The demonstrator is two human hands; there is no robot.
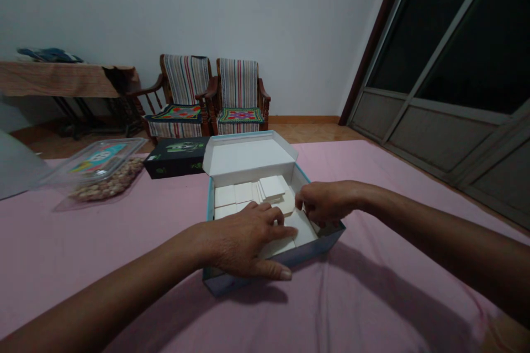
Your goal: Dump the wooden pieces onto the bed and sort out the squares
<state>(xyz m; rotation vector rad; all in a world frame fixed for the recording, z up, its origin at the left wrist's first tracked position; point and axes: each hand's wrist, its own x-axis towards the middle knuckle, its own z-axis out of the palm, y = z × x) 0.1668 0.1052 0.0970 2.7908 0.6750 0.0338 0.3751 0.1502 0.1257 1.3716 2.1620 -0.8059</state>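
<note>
I see a flat black cardboard box with green printing (pixel 178 158) lying on a smooth pink cloth (pixel 83 242). Left of that black box I have a clear plastic container (pixel 120 149) with small tan pieces (pixel 103 187). Behind the black box I see a dark wooden armchair with a striped cover (pixel 187 80), and right of that, its match (pixel 239 84). Farther back, left of the black box, I make out a table draped in orange-pink cloth (pixel 53 80); far to its right, grey-framed dark panes (pixel 439 27).
</note>
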